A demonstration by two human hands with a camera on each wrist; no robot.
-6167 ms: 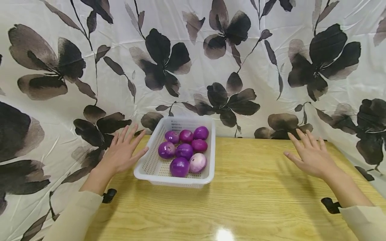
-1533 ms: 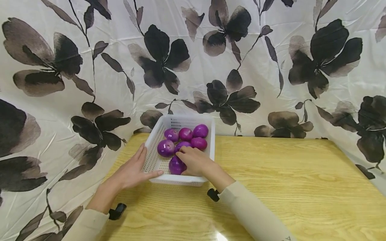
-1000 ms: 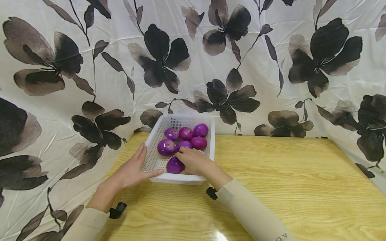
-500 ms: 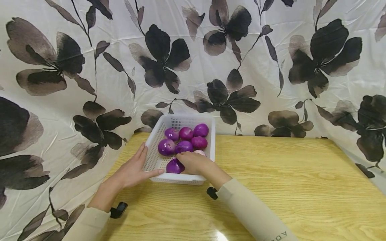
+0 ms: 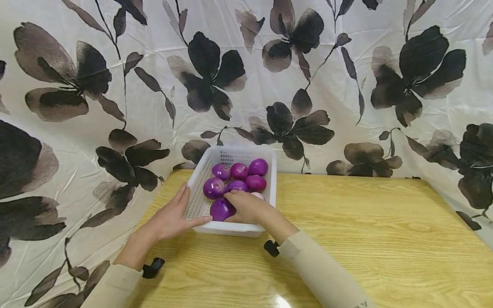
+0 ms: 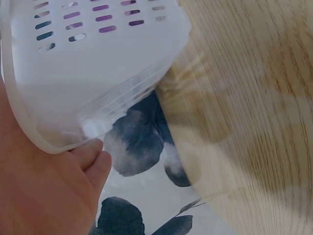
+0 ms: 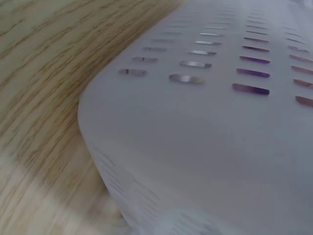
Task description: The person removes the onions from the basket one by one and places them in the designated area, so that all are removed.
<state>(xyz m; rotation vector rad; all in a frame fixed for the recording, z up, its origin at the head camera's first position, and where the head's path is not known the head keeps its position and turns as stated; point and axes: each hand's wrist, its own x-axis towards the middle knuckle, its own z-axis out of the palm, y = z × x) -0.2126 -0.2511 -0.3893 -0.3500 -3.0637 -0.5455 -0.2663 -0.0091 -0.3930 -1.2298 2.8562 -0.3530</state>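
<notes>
In the head view, a white perforated plastic basket [image 5: 236,228] holds several peeled purple onions. My left hand [image 5: 168,219] holds its near left corner, thumb over the front rim and fingers along the left side. The left wrist view shows fingertips of the left hand [image 6: 58,186] at the rim. My right hand [image 5: 248,207] reaches in over the front rim and grips the nearest purple onion [image 5: 221,210], with thumb and fingers at its right side. A pale onion [image 5: 258,195] is mostly hidden behind this hand. The right wrist view shows only the basket's slotted outer wall [image 7: 195,122] and wood.
Other purple onions [image 5: 214,188] sit behind and to the left in the basket. The basket stands on a wood-grain table [image 5: 346,226], close to its back edge. A white cloth with dark flowers [image 5: 300,81] hangs behind and at the left.
From hovering apart, both hands came to the basket: left to its corner, right inside. Lately the nearest onion shifted slightly left and turned in my right hand; the left hand stays put.
</notes>
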